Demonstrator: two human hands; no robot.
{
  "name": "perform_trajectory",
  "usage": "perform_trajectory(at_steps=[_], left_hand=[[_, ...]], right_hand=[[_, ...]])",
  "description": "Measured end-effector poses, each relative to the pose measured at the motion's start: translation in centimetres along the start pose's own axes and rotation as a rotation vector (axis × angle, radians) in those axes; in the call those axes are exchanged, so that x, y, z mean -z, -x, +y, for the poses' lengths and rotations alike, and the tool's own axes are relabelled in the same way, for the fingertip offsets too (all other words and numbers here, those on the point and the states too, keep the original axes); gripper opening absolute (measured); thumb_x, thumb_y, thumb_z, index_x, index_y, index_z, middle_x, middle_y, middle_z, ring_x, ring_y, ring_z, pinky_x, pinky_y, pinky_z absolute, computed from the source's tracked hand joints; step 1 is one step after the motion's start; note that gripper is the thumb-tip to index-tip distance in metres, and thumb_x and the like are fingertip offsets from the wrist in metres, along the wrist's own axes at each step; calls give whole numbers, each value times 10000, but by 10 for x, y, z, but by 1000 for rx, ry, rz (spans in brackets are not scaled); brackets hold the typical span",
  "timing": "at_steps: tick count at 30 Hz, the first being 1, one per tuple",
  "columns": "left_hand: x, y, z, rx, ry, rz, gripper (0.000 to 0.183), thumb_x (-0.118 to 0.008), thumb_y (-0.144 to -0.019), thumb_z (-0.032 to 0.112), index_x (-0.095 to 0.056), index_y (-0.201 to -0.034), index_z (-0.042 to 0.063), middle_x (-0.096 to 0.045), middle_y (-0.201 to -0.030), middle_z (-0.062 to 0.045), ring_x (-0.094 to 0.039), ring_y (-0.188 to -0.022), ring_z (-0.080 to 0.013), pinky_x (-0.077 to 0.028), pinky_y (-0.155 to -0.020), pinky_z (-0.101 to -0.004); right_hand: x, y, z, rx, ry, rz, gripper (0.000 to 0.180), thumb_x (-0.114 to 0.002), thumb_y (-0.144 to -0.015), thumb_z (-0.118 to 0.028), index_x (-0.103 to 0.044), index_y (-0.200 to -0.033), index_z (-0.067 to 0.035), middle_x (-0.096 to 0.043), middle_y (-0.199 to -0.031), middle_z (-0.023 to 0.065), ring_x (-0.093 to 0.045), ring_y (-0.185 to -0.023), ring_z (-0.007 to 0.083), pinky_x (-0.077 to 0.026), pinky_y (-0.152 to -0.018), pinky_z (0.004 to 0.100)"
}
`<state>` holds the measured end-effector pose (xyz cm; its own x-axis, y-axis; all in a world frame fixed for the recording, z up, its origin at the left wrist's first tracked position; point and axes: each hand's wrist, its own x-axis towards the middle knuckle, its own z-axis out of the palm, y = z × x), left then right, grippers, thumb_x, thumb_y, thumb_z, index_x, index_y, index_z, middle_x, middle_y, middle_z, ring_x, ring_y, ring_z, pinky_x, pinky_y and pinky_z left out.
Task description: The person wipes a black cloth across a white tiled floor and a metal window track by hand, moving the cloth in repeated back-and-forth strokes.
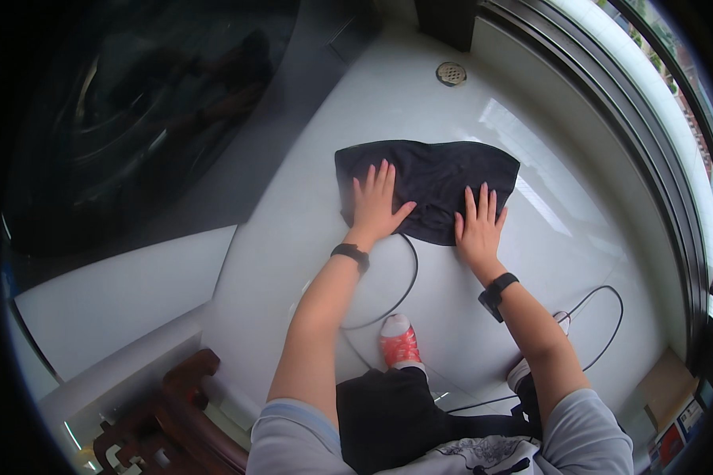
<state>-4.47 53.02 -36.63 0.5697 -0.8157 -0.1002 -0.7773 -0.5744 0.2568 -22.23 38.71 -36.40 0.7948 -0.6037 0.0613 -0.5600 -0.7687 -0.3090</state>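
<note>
A black cloth with a stitched edge lies spread on the glossy white tile floor, with creases across its middle. My left hand presses flat on the cloth's left part, its thumb angled out to the right. On the right part rests my right hand, fingers apart and palm down, its heel over the front edge. Neither hand grips anything. A dark band circles each wrist.
A dark appliance with a rounded glass front stands at the left. A floor drain sits ahead, near the sliding window track. A black cable loops by my feet. Carved wooden furniture and a cardboard box flank me.
</note>
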Motion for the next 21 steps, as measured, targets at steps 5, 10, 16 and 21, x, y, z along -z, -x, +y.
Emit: perform_trajectory(at_steps=[5,10,16,21], left_hand=[[-1,17,-3,26,2,6,875,-538,-835,566,-222,-1450,28,-208,-1524,-135,-204,-1388,-364,-173,-1071,-615],[4,5,2,100,96,-30,899,-539,-828,584,-218,-1451,20,-197,-1531,-125,-179,-1399,-370,-149,-1064,-643],[7,-54,11,53,111,-92,895,-542,-833,575,-213,-1462,31,-184,-1539,-128,-129,-1420,-360,-45,-1098,-608],[3,-124,24,-43,109,-54,885,-550,-823,576,-259,-1445,18,-225,-1526,-134,-156,-1418,-340,-46,-1105,-596]], right_hand=[[-2,4,-7,-5,40,-11,544,-506,-896,-255,-379,-1399,-91,-283,-1478,191,-278,-1361,367,-174,-1066,608],[-8,-40,-10,10,-41,54,581,-506,-899,-255,-337,-1399,-13,-313,-1461,197,-285,-1367,331,-172,-1096,560],[-26,-91,13,0,-21,43,635,-496,-905,-336,-310,-1415,-6,-299,-1489,142,-280,-1375,302,-195,-1117,490],[-28,-140,37,102,23,57,670,-509,-876,-380,-317,-1422,-43,-323,-1481,129,-299,-1372,284,-208,-1115,478]])
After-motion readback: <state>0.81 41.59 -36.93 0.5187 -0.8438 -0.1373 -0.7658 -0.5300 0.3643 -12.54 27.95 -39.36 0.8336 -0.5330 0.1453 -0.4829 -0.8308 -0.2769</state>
